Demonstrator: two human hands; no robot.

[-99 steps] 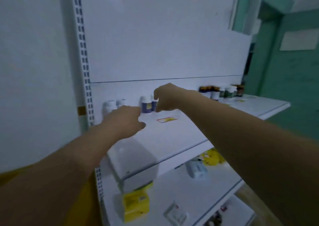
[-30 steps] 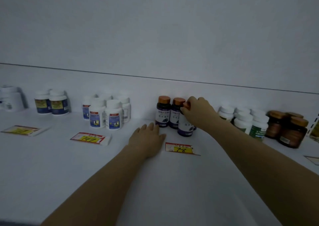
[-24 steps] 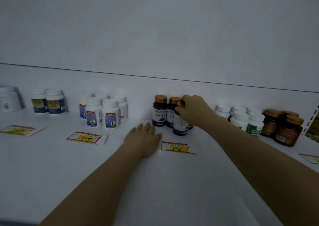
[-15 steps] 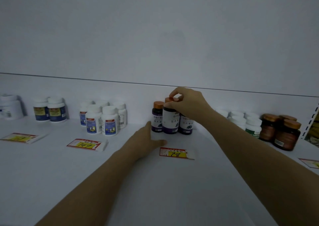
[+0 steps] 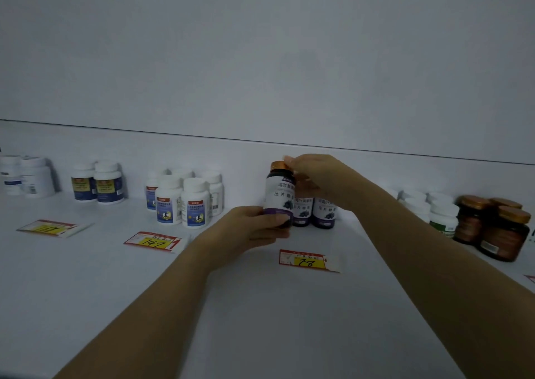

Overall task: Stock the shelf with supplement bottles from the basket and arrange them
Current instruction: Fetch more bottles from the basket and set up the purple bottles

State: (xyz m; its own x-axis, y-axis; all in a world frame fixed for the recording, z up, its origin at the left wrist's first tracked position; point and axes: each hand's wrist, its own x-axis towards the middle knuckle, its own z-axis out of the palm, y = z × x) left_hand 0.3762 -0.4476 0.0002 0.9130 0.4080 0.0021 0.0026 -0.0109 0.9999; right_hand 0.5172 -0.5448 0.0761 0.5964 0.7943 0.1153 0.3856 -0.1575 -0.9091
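A dark bottle with a copper cap and purple-white label is held a little above the white shelf. My left hand grips its base from the left. My right hand pinches its cap from above. Two matching dark bottles stand right behind it at the shelf's back, partly hidden by my right hand. No basket is in view.
White bottles with blue labels stand left of centre, navy-label bottles and plain white jars farther left. White bottles and brown jars stand on the right. Price tags lie flat on the shelf.
My left hand rose from the shelf and took hold of the dark bottle's base. My right hand shifted the bottle left and forward, clear of the other two.
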